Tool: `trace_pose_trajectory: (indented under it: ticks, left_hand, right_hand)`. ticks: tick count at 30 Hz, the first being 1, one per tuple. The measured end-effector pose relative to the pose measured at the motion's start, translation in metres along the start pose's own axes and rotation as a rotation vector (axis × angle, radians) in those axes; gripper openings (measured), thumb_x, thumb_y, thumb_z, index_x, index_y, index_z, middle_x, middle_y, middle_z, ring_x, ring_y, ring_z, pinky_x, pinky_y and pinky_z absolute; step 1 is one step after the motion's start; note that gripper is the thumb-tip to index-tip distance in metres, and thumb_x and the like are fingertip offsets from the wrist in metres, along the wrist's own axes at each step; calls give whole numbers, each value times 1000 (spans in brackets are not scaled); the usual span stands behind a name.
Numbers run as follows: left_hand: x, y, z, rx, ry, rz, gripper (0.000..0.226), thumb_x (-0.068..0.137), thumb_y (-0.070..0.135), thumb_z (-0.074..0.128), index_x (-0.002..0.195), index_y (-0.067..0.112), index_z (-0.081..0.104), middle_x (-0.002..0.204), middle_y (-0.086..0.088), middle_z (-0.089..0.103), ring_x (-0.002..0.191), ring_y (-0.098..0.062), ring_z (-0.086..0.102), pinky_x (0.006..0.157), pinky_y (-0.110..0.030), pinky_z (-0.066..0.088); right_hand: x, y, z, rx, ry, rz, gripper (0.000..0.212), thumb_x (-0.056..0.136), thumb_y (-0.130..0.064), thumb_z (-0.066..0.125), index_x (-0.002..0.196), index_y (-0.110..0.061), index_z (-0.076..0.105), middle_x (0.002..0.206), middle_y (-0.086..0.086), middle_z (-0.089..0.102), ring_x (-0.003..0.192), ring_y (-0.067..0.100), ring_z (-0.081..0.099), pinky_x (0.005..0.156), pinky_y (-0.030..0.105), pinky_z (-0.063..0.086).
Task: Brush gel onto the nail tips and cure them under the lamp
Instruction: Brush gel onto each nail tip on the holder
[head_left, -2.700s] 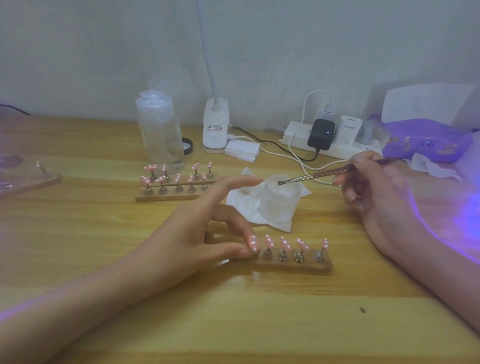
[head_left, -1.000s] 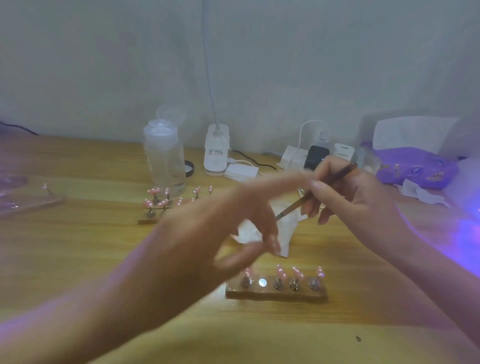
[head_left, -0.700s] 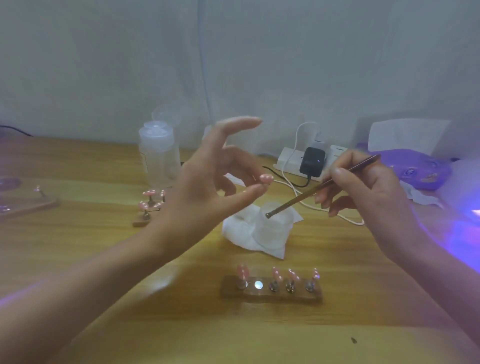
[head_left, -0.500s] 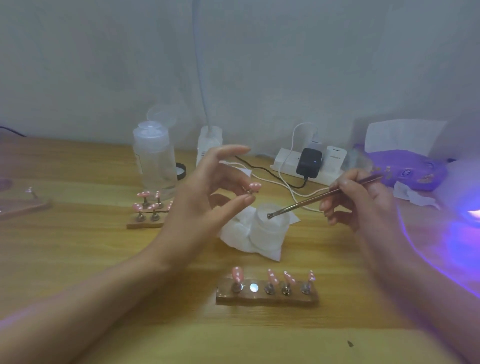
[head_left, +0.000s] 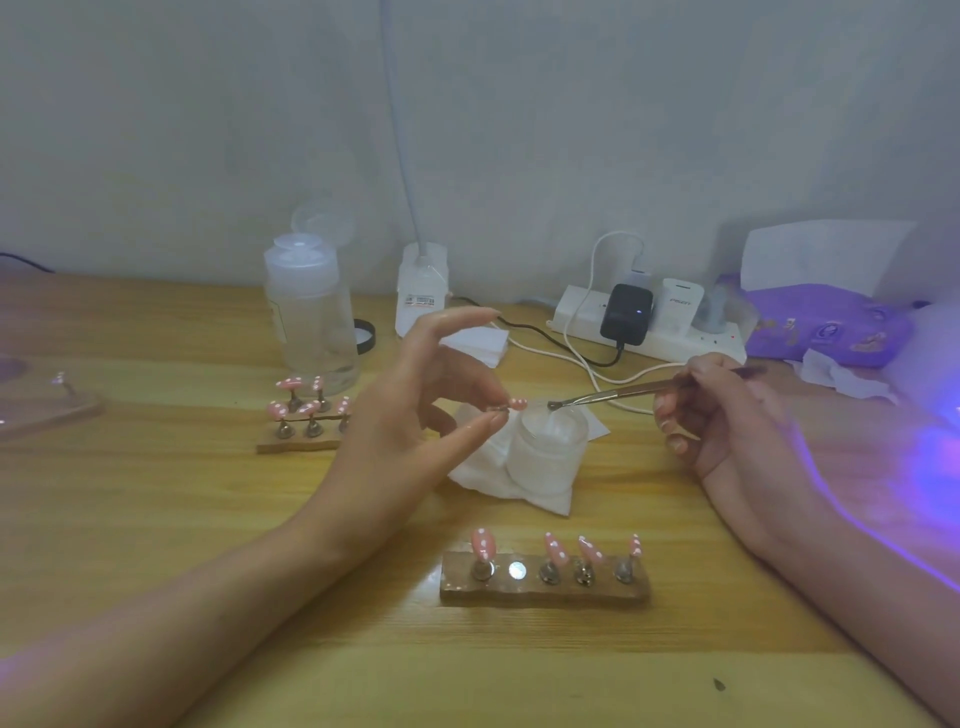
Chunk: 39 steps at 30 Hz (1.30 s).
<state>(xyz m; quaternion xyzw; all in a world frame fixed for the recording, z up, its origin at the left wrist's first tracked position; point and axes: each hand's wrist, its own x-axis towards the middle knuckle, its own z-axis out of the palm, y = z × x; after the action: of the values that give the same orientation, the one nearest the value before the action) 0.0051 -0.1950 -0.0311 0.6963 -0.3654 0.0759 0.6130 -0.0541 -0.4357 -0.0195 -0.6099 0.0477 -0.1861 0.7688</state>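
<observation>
While left grip (head_left: 410, 415) pinches nail tip (head_left: 518, 403), brush (head_left: 623, 391) just beside, over jar (head_left: 550, 452).

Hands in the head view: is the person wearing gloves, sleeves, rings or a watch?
No. The left hand and right hand are bare, and the arms are uncovered to the frame's edge: no gloves, sleeves, rings or watch visible. A violet streak of light crosses the right forearm.

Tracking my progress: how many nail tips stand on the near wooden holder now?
4 nail tips: one at the holder's left end, then an empty slot, then three to its right. None look hidden.
</observation>
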Motion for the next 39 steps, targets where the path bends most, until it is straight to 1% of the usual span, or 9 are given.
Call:
trace_pose_trajectory:
  ticks: [3,6,14,18,21,28,32,36,39]
  left_hand:
    - [-1,0,1,65,-4,-16,61,89,10,72,137,35,44,90,7,69,90,-15,68,63,-17,47]
    - [-2,0,2,112,-6,-37,61,89,10,72,136,35,44,88,9,69,89,-12,68,60,-25,49]
    - [-1,4,4,152,-4,-61,58,87,7,72,134,31,47,84,9,70,85,-9,68,59,-39,50]
    - [-1,5,5,150,0,-48,59,87,5,73,134,31,48,84,8,69,86,-11,68,57,-40,49]
    - [-1,5,4,159,0,-42,60,87,4,72,134,31,47,83,10,68,87,-12,68,58,-41,48]
    - [-1,6,4,180,4,-12,55,86,4,73,128,32,50,83,9,69,88,-17,68,53,-29,46]
    - [0,7,5,174,7,-8,49,86,4,72,122,29,50,84,11,70,88,-18,68,52,-32,45]
    - [-1,8,4,183,9,-4,49,87,4,73,122,30,50,85,9,70,89,-19,67,53,-34,45]
    - [-1,9,4,179,8,-7,49,87,4,72,122,29,51,84,9,70,90,-18,67,53,-34,45]
  right_hand:
    - [-1,-1,1,-9,5,-4,32,89,-30,56,60,-28,69,61,-1,64,55,7,58,43,16,41]
    - [-1,-2,0,2,-17,-17,21,82,-33,60,63,-27,67,64,0,66,56,8,59,45,16,43]
    - [-4,-3,3,-63,-111,-61,18,84,-33,60,66,-30,64,69,2,71,59,9,61,48,15,44]
    - [-5,-3,6,-100,-153,-79,20,87,-33,61,67,-30,63,72,4,71,61,10,62,49,15,44]
    - [-5,-4,6,-123,-114,-65,20,85,-33,60,66,-29,61,70,5,70,60,10,60,47,16,42]
    - [-7,-4,6,-117,-127,-77,18,84,-33,60,67,-28,60,72,6,71,61,11,61,47,16,43]
    - [-5,-5,5,-91,-87,-69,17,81,-34,62,65,-28,62,70,5,71,59,10,60,46,16,41]
    - [-6,-4,7,-121,-127,-78,18,80,-38,63,65,-29,62,72,6,72,60,11,62,46,15,41]
    - [-5,-4,6,-118,-91,-67,17,80,-37,64,65,-29,61,71,6,72,58,9,60,45,15,40]
